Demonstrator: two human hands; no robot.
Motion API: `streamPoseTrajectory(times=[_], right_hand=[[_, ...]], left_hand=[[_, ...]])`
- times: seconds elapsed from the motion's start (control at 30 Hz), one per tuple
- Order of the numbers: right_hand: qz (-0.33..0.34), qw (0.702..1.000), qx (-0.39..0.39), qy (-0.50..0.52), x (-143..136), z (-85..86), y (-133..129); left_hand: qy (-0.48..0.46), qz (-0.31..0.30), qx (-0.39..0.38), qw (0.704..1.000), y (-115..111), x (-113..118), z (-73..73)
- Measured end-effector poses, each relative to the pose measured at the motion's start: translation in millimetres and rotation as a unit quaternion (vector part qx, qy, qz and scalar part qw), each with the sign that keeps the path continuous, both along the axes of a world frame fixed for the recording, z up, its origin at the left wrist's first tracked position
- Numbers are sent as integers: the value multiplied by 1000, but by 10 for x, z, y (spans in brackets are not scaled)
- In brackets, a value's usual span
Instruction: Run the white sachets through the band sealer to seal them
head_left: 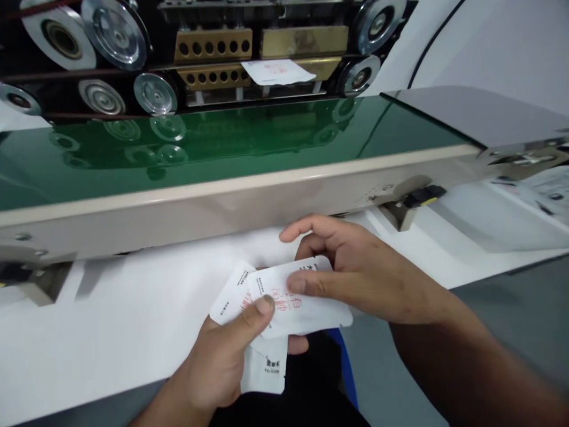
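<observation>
White sachets (226,299), printed in red and black, are fanning out between two bare hands, just in front of the machine's beige rail. The left hand (226,356) is holding the bunch, its thumb pressing down on the faces and its fingers supporting from beneath. A lower sachet (264,373) is poking out under that thumb, its print upside down. And the right hand (364,270) is holding the top sachet (315,314) narrowly by its upper edge — thumb lying on the face, curled fingers tucking behind, index finger lifting clear.

Beneath and behind them, a white tabletop (111,332) is running below the rail (249,204). A black-and-yellow knob (424,196) is sitting under its right part. Beyond, the glossy green belt (267,151) is mirroring the wheels (113,32) above it — and up there, another sachet (278,72) is jutting out at the brass blocks (213,46), well apart from the hands.
</observation>
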State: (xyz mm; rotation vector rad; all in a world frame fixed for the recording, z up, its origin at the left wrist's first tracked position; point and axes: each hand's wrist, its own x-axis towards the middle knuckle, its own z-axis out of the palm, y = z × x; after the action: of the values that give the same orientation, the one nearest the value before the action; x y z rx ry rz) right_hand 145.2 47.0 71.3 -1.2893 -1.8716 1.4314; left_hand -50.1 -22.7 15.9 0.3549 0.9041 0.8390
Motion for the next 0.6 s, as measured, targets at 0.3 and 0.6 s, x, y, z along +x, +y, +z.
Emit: streamPoseTrajectory(times=[0.3,0.6], right_hand=[[-78,981,15,179,-65,-267,-177],[-213,939,7,270,-364,-353,-282]], left_hand=[[-18,98,-23,995,18,75,56],[58,42,-54,996,-31,31,10]])
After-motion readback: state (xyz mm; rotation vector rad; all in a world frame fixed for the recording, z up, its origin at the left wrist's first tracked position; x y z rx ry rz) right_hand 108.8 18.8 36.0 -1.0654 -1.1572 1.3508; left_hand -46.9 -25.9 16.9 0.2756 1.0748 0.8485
